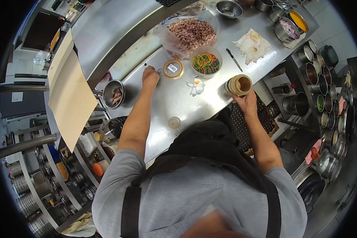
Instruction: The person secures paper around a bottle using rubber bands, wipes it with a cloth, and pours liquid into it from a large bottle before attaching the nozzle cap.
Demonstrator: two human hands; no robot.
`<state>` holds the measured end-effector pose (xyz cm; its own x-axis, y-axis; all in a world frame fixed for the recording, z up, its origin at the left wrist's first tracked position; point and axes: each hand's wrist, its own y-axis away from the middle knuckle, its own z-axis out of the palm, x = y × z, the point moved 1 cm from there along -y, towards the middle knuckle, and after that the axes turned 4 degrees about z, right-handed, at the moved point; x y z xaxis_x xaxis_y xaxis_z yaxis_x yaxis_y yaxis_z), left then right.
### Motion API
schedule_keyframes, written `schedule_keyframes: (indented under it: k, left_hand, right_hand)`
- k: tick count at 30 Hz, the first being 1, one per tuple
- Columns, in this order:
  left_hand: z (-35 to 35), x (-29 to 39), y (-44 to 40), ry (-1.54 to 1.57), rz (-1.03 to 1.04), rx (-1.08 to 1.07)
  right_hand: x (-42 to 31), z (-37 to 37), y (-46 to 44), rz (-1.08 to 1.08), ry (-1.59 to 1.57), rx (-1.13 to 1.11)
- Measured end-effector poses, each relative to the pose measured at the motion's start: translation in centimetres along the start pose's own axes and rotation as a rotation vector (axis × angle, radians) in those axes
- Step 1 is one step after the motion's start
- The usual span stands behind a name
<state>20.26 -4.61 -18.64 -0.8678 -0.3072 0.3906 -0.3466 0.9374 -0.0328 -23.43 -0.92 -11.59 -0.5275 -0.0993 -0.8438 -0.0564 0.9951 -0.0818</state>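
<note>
My right hand (246,104) is wrapped around an open glass jar (239,84) with brownish contents, held at the table's front edge. My left hand (150,77) is closed low over the steel table, and whatever its fingers hold is hidden. A tiny black piece (145,64) lies just beyond those fingers. To the right of that hand, a round gold-rimmed lid (173,68) with a white label lies flat. A clear tub of coloured rubber bands (206,62) stands between the two hands. Close by lies a crumpled white tissue (196,86).
A plastic bag of chopped meat (191,33) sits behind the tub. A black pen (234,60) and a stained cloth (253,46) lie to the right. A metal bowl (114,94) stands left, and a small clear cup (174,122) near the front. Pots (286,30) crowd the far right corner.
</note>
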Motion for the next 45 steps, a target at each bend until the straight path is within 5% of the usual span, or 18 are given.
schedule_keyframes:
  k: [4, 11, 13, 14, 16, 18, 24, 28, 30, 34, 38, 41, 43, 45]
  left_hand:
    - [0.2, 1.7, 0.5, -0.187, 0.188, -0.041]
    - [-0.3, 2.8, 0.0, -0.291, -0.093, -0.244]
    - [-1.1, 1.0, -0.8, -0.2, -0.297, -0.228]
    - [1.5, -3.2, -2.6, -0.104, -0.211, -0.181]
    - [-3.2, 1.5, -1.6, -0.08, -0.324, -0.069]
    - [-4.5, 3.0, -1.4, -0.012, -0.13, 0.089]
    - [-6.8, 13.1, 0.6, 0.475, 0.146, -0.084]
    - [-4.4, 17.4, 1.0, 0.44, 0.248, -0.163]
    - [-4.0, 18.8, 1.1, 0.196, 0.468, -0.042]
    - [-3.9, 18.5, 1.6, 0.219, 0.625, 0.051]
    - [-5.1, 19.0, 4.3, 0.366, 0.52, 0.024]
    - [-5.9, 19.9, 7.1, 0.402, 0.435, -0.144]
    - [-5.0, 20.4, 9.2, 0.836, 0.375, -0.612]
    - [-4.8, 22.0, 12.5, 1.013, 0.394, -0.803]
  right_hand:
    - [-0.3, 0.0, -0.3, 0.017, 0.003, 0.002]
    - [-0.8, -0.4, -0.3, -0.064, 0.026, 0.03]
    - [-0.4, -0.3, 0.0, -0.112, 0.028, 0.02]
    - [-0.2, -0.2, 0.0, -0.095, 0.032, 0.024]
    - [0.1, 0.0, 0.1, -0.139, 0.011, 0.027]
    - [0.0, 0.1, 0.1, -0.127, 0.015, 0.028]
    - [-1.2, 0.1, 0.1, -0.195, 0.031, 0.046]
    - [-1.9, -0.2, 0.3, -0.198, 0.023, 0.045]
    - [-2.1, -0.3, 0.6, -0.199, 0.016, 0.042]
    - [-1.3, -0.4, 2.1, -0.178, -0.001, 0.052]
    - [-0.8, -0.5, 3.6, -0.031, -0.035, 0.009]
    - [-0.6, -0.6, 4.4, 0.026, -0.102, -0.032]
    - [-1.1, -0.6, 4.9, 0.039, -0.161, -0.064]
    - [-1.5, -0.7, 5.5, 0.051, -0.218, -0.105]
